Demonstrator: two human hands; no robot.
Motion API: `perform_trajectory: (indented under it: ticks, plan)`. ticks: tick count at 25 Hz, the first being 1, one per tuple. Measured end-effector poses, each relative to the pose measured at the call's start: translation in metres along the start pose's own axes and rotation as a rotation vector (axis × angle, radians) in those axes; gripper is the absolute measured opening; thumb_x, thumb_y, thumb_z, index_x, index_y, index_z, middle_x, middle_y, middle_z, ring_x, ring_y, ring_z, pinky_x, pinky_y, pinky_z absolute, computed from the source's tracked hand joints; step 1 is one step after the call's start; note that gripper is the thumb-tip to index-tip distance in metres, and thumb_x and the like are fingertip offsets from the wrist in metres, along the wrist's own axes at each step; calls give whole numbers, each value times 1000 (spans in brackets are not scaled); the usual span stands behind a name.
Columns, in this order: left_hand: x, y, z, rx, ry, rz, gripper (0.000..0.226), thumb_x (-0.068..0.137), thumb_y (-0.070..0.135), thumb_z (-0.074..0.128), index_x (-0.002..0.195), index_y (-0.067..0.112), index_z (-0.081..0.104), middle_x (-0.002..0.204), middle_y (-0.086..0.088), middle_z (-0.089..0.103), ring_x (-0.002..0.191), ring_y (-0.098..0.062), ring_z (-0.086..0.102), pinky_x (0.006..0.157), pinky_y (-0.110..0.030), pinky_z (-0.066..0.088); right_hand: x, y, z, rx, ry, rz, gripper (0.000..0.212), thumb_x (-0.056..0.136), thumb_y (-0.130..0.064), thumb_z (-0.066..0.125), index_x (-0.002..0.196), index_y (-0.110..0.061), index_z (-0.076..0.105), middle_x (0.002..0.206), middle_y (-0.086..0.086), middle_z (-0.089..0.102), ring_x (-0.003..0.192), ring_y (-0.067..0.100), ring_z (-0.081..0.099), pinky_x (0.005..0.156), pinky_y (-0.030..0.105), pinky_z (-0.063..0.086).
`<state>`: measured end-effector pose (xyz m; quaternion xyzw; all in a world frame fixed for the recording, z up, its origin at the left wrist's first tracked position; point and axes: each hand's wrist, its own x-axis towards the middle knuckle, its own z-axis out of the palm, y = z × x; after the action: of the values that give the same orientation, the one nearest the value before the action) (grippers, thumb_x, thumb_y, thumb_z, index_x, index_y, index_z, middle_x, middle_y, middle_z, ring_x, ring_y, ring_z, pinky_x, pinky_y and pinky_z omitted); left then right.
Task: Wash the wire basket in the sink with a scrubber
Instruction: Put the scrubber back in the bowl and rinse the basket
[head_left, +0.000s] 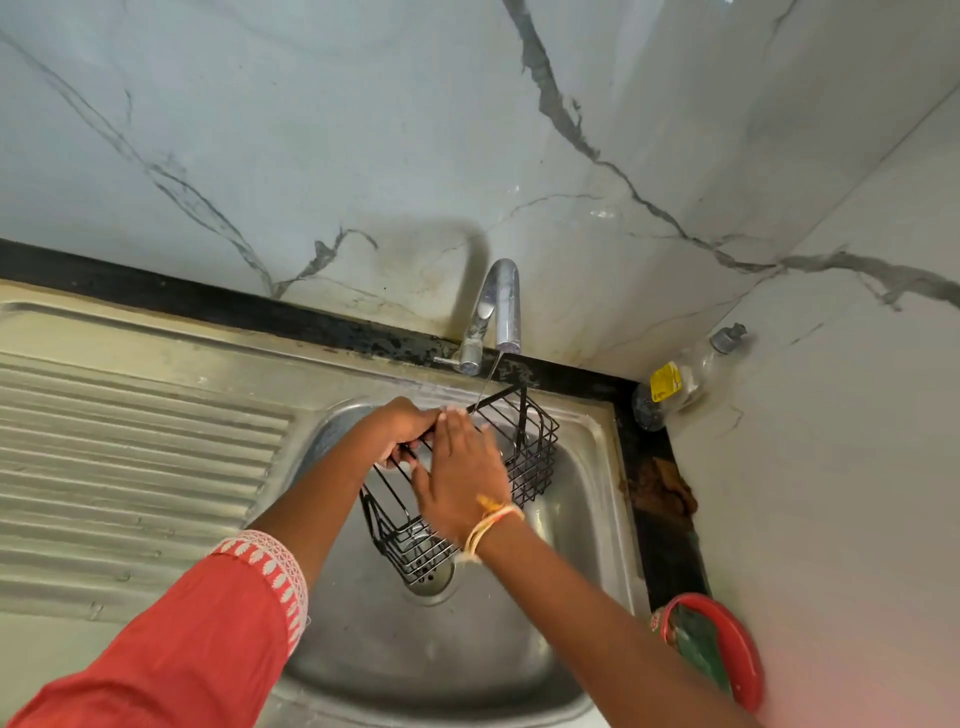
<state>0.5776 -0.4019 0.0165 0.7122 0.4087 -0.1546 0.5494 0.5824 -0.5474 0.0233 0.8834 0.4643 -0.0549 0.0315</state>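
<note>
The black wire basket (467, 483) hangs tilted over the sink (587, 467), its upper corner under a thin stream from the tap (498, 306). The left hand (400, 431) has its fingers curled round a top wire, gripping it; the right hand (460, 478) lies flat across the frame, fingers straight, rubbing rather than holding (I see no scrubber in it). Best, I'd say, to turn the basket slowly so the water reaches every wire. Both forearms reach in from below, crossing above the drain.

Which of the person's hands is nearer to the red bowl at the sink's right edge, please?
Right. The right hand lies over the wire basket, toward the red bowl; the left hand grips it farther left.
</note>
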Motion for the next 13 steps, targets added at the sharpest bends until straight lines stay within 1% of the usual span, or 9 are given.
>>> perform_trajectory:
  ticks: [2, 3, 5, 7, 8, 9, 11, 12, 13]
  plan:
    - [3, 0, -3, -18, -64, -28, 49, 98, 48, 47, 64, 13, 48, 53, 0, 36, 32, -12, 40, 49, -17, 23, -12, 2, 2, 47, -24, -147, 72, 96, -53, 17, 152, -7, 12, 159, 14, 12, 147, 27, 7, 119, 46, 5]
    - [4, 1, -4, -5, -79, -28, 47, 99, 47, 46, 66, 14, 47, 53, 0, 35, 34, -11, 41, 49, -16, 23, -10, 14, -2, 89, -22, -189, 73, 96, -58, 20, 152, -12, 16, 158, 11, 16, 147, 24, 11, 119, 45, 5]
    - [6, 7, -5, 30, -71, 9, 41, 99, 45, 48, 70, 15, 51, 56, 1, 39, 44, -11, 44, 49, -18, 28, -3, 36, -13, 145, -2, -186, 76, 91, -68, 23, 151, -20, 23, 158, 3, 21, 145, 18, 18, 119, 46, 4]
    - [9, 16, -6, 62, -57, 49, 38, 97, 41, 51, 71, 15, 53, 59, 0, 42, 47, -12, 44, 48, -19, 33, 5, 41, -23, 172, 10, -103, 77, 91, -69, 20, 150, -19, 26, 158, -1, 19, 145, 15, 18, 118, 44, 0]
    - [10, 21, -5, 64, -67, 55, 38, 98, 40, 51, 70, 15, 52, 58, 0, 43, 47, -12, 42, 47, -19, 32, 10, 40, -25, 196, 12, -57, 75, 92, -67, 18, 149, -19, 28, 158, -1, 20, 145, 16, 18, 118, 44, 1]
    - [11, 25, -4, 59, -84, 50, 39, 98, 41, 50, 69, 14, 52, 57, 0, 43, 45, -11, 41, 45, -18, 30, 15, 39, -30, 209, 21, -14, 72, 94, -64, 18, 148, -19, 32, 157, 0, 24, 144, 17, 21, 118, 44, 4]
    - [13, 31, -4, 55, -114, 22, 43, 99, 43, 48, 67, 16, 50, 53, 3, 38, 40, -8, 38, 43, -16, 25, 28, 52, -39, 166, 23, 75, 69, 94, -61, 21, 143, -18, 40, 152, 4, 36, 140, 23, 30, 116, 44, 17]
    - [13, 34, -4, 64, -128, 7, 44, 99, 45, 47, 66, 17, 48, 52, 4, 35, 39, -8, 37, 42, -16, 23, 34, 65, -42, 135, -18, 152, 68, 94, -61, 22, 143, -18, 42, 151, 6, 38, 140, 25, 30, 115, 45, 19]
    - [14, 37, -5, 77, -140, -2, 44, 99, 47, 46, 66, 17, 47, 53, 5, 33, 40, -8, 35, 40, -15, 23, 40, 78, -45, 121, -82, 242, 67, 94, -60, 23, 144, -19, 39, 153, 7, 34, 142, 26, 25, 115, 46, 17]
